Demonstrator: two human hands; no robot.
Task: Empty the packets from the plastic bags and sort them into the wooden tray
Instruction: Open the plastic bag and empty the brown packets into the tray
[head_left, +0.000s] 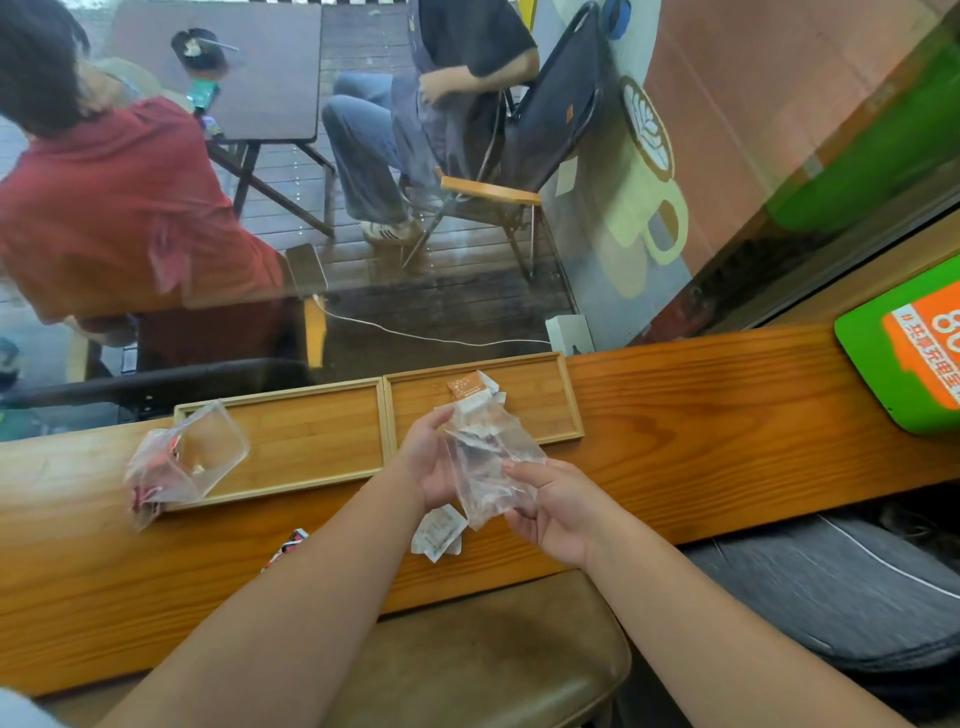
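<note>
A long wooden counter (675, 441) carries a two-compartment wooden tray (384, 415). At far right a green pad (872, 364) bears an orange label with Chinese characters, partly cut off. A clear plastic bag (488, 467) of packets is held over the tray's near edge, long axis running near to far, left hand (431, 457) and right hand (550, 504) each curled round a side. Orange and white packets (470, 389) lie in the right compartment. A second bag (182, 462) overlaps the left compartment's near-left corner. White packets (439, 532) lie on the counter below the hands.

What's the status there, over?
Both hands, left and right, grip one plastic bag above the wooden tray. Packets spilling into right compartment. Second bag lies on left compartment. Nothing blocking.
</note>
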